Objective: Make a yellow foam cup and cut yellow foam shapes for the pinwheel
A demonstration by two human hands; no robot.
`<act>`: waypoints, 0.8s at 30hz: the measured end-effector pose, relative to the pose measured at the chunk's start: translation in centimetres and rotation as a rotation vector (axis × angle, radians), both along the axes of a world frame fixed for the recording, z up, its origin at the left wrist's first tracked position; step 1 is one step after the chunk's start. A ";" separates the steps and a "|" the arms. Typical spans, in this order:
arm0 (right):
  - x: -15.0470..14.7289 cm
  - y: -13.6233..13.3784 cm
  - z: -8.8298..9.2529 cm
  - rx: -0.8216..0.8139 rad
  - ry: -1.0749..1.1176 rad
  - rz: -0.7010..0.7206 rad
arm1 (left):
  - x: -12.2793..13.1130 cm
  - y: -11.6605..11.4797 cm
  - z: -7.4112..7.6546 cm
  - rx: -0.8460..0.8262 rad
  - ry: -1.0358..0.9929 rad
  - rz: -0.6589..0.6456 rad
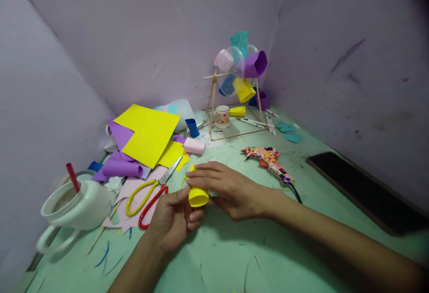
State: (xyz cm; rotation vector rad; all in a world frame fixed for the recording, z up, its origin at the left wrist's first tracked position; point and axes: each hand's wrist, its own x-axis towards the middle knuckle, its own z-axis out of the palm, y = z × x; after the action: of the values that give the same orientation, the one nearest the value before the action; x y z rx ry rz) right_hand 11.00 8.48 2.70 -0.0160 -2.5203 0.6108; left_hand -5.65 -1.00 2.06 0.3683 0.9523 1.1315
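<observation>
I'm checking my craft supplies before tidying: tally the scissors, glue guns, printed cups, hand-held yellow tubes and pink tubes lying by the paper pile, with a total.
Scissors: 1
Glue gun: 1
Printed cup: 1
Yellow tube, held by left hand and right hand: 1
Pink tube by the paper pile: 1
Total: 5

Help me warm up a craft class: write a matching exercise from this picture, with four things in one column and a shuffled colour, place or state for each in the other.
Column 1
1. Yellow tube
2. Scissors
3. Glue gun
4. Phone

Column 2
A. Dark, lying flat at the far right
B. Red and yellow at the handles
C. Held by the left hand and right hand
D. Covered in a multicoloured pattern

Pairs: 1-C, 2-B, 3-D, 4-A
</observation>
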 end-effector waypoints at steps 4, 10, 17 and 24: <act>0.4 0.1 -1.2 -0.086 0.054 -0.021 | 0.6 -0.2 -1.0 -0.001 0.193 -0.067; 0.9 -0.3 -1.2 -0.607 0.029 -0.151 | 0.4 -0.6 -0.3 0.220 0.595 0.254; 0.4 -1.5 -1.3 -0.814 -0.009 -0.094 | 1.5 -1.2 0.9 0.619 1.174 0.285; -0.1 -1.8 -1.5 -1.017 0.072 -0.199 | 1.8 -1.5 1.0 0.695 1.159 0.388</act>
State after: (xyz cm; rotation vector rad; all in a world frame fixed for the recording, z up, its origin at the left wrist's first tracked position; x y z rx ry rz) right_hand 10.93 6.71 1.17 -0.5826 -1.8498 1.6732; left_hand -3.86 -2.52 3.04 1.5702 1.6428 1.6100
